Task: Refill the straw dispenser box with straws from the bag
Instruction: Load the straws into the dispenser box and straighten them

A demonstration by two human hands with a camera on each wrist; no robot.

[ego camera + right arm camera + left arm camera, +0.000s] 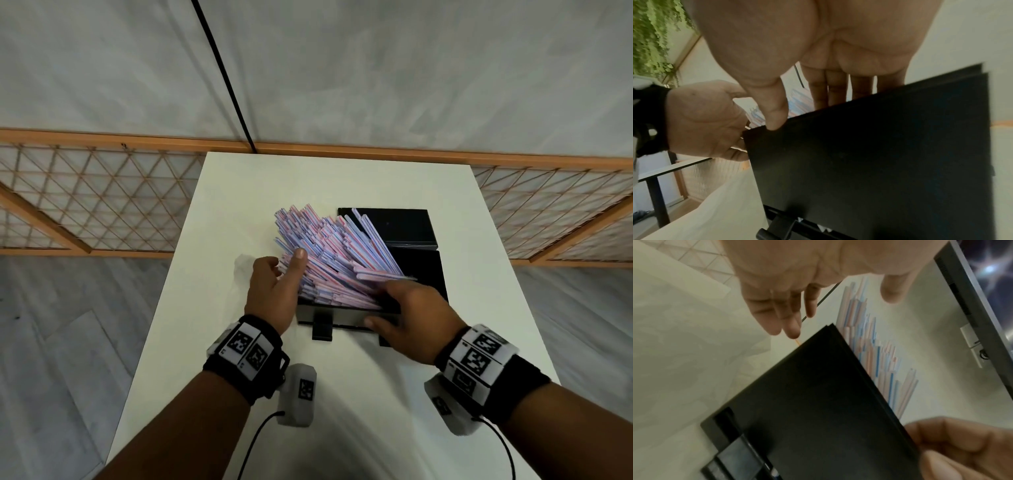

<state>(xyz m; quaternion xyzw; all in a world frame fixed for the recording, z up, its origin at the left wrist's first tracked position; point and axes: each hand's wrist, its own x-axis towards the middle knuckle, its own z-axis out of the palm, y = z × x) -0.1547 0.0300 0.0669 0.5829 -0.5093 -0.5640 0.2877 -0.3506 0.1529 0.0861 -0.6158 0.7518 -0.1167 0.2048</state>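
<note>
Left hand (274, 291) is spread, fingers straight, laid flat against the left flank of the fanned pile of pink, blue and white striped paper straws (329, 250), thumb apart on the near-left side. Right hand (414, 318) is open too: its fingers reach over the near wall of the black rectangular straw dispenser box (424, 270) into the straw ends, thumb pressed on the outside of that wall (right wrist view shows the thumb tip on the top edge). Straws stick out of the box, slanting up and away toward the far left, between the two hands. Box sits about mid-table on the white rectangular table (342, 411). Its black flat lid (400, 224) lies just beyond it toward the far edge. Crumpled clear plastic bag (244, 269) lies just left of the left hand.
</note>
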